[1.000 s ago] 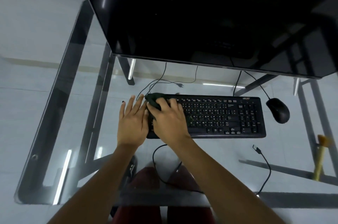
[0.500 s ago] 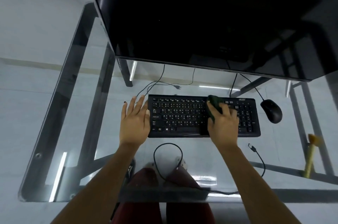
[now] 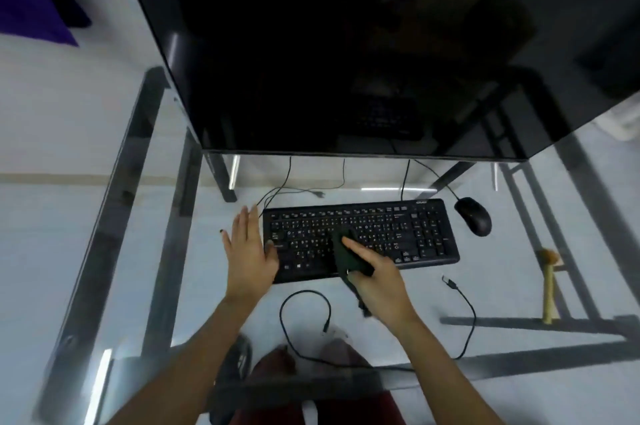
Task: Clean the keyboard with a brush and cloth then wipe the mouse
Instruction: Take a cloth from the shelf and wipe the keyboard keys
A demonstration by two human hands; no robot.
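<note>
— Left hand (image 3: 250,251) flat and open, fingers spread, braced against the left end of the keyboard (image 3: 360,239), gripping nothing. Right hand (image 3: 379,280) closed around a bunched dark cloth (image 3: 346,253), forefinger stretched along the top, pressing it onto the middle keys.

— So the cloth stage, not the brushing?

— Looks that way. Brush (image 3: 549,286) lying well off to the right on the glass desk (image 3: 104,216), untouched by either hand. Cloth down on the letter rows, a loose tail hanging off the front edge of the keyboard.

— And the mouse (image 3: 472,216)?

— Just beyond the keyboard's right end, near the back corner, cable running up behind the monitor (image 3: 346,43). Not yet wiped, by the look of things.

— Next move, then?

— Probably more passes across the rows, with steady pressure from the left hand to stop the board sliding on the glass. After that, a reach right with the same cloth. Worth minding the loose cable (image 3: 304,324) coiled in front, and the trailing cloth end snagging on keys.
</note>
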